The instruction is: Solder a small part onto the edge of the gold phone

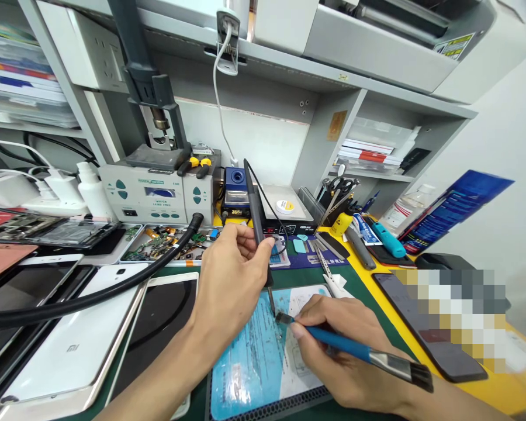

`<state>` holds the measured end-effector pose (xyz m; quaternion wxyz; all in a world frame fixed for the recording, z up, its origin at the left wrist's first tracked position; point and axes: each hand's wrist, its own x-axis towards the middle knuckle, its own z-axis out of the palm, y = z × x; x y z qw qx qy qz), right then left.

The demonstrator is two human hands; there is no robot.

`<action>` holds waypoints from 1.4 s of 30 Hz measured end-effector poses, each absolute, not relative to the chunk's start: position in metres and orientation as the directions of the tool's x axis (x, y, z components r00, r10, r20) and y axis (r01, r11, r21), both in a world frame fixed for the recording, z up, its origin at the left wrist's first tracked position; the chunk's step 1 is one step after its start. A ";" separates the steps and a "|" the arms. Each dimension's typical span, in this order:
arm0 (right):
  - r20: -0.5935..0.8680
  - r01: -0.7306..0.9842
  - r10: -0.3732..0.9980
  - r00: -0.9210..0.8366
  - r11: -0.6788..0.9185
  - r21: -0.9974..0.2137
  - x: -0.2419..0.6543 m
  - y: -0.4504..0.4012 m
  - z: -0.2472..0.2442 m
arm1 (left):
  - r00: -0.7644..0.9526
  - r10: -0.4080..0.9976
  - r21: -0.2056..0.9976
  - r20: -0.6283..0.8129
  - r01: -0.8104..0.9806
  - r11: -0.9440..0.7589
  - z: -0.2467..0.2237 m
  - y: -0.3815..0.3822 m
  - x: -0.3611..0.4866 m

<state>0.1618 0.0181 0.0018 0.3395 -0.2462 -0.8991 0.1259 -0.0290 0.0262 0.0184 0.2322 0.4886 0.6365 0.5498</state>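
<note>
My left hand (232,278) holds a black soldering iron (255,210) upright, its cable looping off the top end and its metal tip pointing down. In my right hand (346,351) is a blue-handled brush (342,343) with dark bristles at its far right end. The brush's other end meets the iron's tip, and a small dark piece there is too small to make out. Both tools are over a blue and white sheet (245,362) lying on a dark mat, with small bits scattered on it.
Several phones and tablets, including a white one (74,345), lie at the left under a thick black hose (114,292). Behind stand a grey rework station (158,196), a parts tray (127,251) and a flat heater (289,213). A dark phone (425,327) lies at the right.
</note>
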 end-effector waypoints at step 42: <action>0.494 0.356 0.524 -0.694 0.846 -0.397 0.165 0.017 0.000 | -0.438 0.865 0.925 0.244 0.374 -0.071 0.015 0.026 -0.028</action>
